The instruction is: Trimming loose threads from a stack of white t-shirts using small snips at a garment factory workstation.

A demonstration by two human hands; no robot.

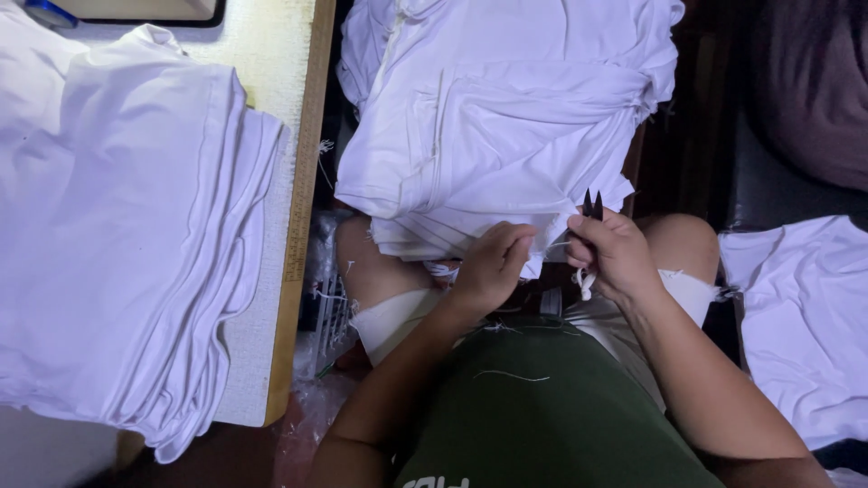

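Note:
A heap of white garments (506, 108) lies across my knees. My left hand (493, 267) pinches the near edge of the top white garment. My right hand (610, 253) is closed around small black thread snips (592, 206), whose blades point up at that same edge. A thin loose thread (556, 245) runs between my two hands. Bits of white thread cling to my green shirt (542, 407).
A stack of folded white garments (117, 226) rests on a table with a wooden edge (298, 217) at the left. Another white garment (805, 316) lies at the right, beside a dark seat (778, 181). Clear plastic and thread scraps (316, 361) lie on the floor below.

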